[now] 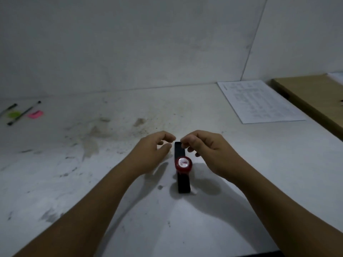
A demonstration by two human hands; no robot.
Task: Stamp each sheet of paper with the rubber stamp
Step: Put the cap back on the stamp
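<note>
Head view, only view. Landmark: the rubber stamp [183, 164], a round red body with a pale disc on top, standing upright on a long black strip [182, 170] that lies flat on the white, stained desk [111, 164].

Left hand [152, 154] hovers just left of the stamp, fingers loosely curled, thumb apart from them, holding nothing. Right hand [209, 151] hovers just right of it, fingers curled in, the tips over the strip's far end; cannot tell whether they touch it. No grasp on the stamp itself.

Printed sheet of paper [259, 101] lies flat well to the far right of the stamp, beside a brown board [306, 97] at the desk's right edge. Far left of the stamp: two pens [24, 113], a green note [14, 114], a pink note [36, 114].

Judgement: the stamp looks light, rigid plastic, smooth-sided; best taken around the red barrel between thumb and fingers, kept vertical so the face lands flat. The sheet is thin and limp and likely to slide, so the free hand should pin it. What the black strip is cannot be told. No stamping started yet.
</note>
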